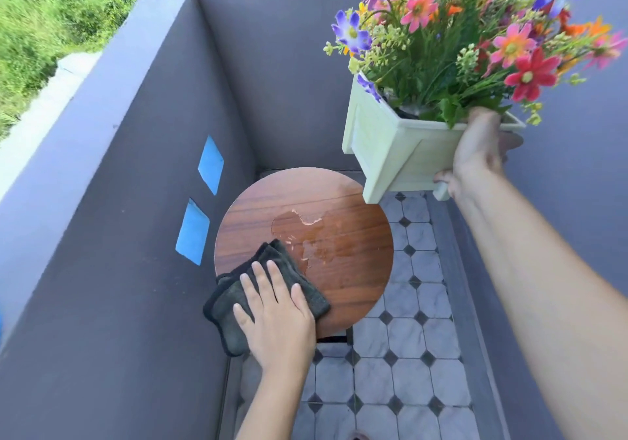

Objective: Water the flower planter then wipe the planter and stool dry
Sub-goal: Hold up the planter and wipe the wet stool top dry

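A round wooden stool (356, 290) stands in a narrow balcony corner, with a puddle of water (312, 235) on the middle of its top. My left hand (275, 317) presses flat on a folded dark cloth (231, 303) at the stool's near left edge, fingers spread. My right hand (475, 154) grips the side of a pale green square planter (390, 147) full of colourful flowers (475, 32), holding it tilted in the air above and to the right of the stool.
Dark grey walls (136, 235) close in on the left, back and right. Two blue patches (200, 202) mark the left wall. Grey tiled floor (407, 354) runs toward me. Grass (51, 15) lies beyond the parapet.
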Action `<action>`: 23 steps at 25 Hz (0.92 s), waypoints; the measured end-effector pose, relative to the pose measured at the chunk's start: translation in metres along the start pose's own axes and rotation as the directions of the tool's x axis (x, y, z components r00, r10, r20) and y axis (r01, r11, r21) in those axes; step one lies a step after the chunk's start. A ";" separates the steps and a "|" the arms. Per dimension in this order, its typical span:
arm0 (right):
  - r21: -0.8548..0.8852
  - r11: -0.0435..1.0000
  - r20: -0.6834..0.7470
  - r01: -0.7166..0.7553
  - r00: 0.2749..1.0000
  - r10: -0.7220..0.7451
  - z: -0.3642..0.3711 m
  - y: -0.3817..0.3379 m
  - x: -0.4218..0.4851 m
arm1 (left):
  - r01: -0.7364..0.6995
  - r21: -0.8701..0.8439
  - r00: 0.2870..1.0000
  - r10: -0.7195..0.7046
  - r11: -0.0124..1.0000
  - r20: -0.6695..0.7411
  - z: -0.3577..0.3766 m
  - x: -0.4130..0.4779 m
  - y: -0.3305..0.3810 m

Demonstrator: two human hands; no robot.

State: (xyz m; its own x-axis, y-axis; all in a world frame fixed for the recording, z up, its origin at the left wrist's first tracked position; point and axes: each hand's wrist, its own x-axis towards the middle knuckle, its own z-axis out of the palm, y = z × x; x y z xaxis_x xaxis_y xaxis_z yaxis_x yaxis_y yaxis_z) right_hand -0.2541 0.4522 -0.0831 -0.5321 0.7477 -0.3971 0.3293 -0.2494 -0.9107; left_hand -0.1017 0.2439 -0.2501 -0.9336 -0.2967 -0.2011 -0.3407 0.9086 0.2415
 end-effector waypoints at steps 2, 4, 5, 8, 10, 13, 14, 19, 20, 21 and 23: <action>0.008 1.000 0.005 0.001 1.000 -0.001 -0.001 -0.001 -0.002 | -0.014 -0.029 1.000 0.014 0.999 0.019 0.003 -0.013 0.011; 0.013 1.000 0.015 0.004 1.000 -0.004 -0.002 -0.004 -0.004 | -0.049 -0.042 0.998 0.051 0.998 0.043 0.004 -0.026 0.019; 0.008 1.000 0.020 0.006 1.000 -0.006 -0.002 -0.004 -0.004 | -0.073 -0.044 0.995 0.076 0.996 0.057 0.004 -0.032 0.022; 0.012 1.000 0.024 0.001 1.000 -0.001 -0.004 -0.007 -0.004 | -0.237 0.057 0.970 0.232 0.970 0.075 0.012 -0.045 0.021; 0.020 1.000 0.035 0.000 0.999 -0.001 -0.004 -0.010 -0.004 | -0.319 0.135 0.947 0.309 0.938 0.091 0.016 -0.048 0.016; 0.024 1.000 0.047 0.010 0.999 -0.011 -0.007 -0.014 -0.007 | -0.391 0.056 0.919 0.386 0.919 0.081 0.017 -0.052 0.014; 0.027 1.000 0.050 0.010 0.999 -0.012 -0.007 -0.015 -0.008 | -0.439 0.042 0.897 0.435 0.897 0.085 0.018 -0.056 0.015; 0.025 0.999 0.021 0.025 0.999 -0.026 -0.009 -0.021 -0.013 | -0.352 -0.217 0.896 0.395 0.910 0.201 -0.029 -0.074 0.049; 0.026 0.999 0.012 0.028 1.000 -0.028 -0.010 -0.021 -0.014 | -0.115 -0.471 0.897 0.295 0.874 0.330 -0.050 -0.078 0.058; 0.026 0.999 0.005 0.029 1.000 -0.029 -0.012 -0.021 -0.014 | 0.172 -0.657 0.879 0.187 0.734 0.439 -0.065 -0.078 0.065; 0.030 0.999 -0.009 0.031 0.999 -0.031 -0.016 -0.022 -0.012 | 0.520 -0.770 0.816 0.051 0.371 0.576 -0.079 -0.063 0.071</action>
State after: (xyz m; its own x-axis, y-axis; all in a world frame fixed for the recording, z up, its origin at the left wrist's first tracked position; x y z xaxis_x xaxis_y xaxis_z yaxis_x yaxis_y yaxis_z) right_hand -0.2427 0.4582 -0.0560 -0.5350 0.7604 -0.3681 0.2895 -0.2443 -0.9255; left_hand -0.0762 0.3035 -0.1452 -0.7153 -0.0266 -0.6984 -0.6971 -0.0433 0.7156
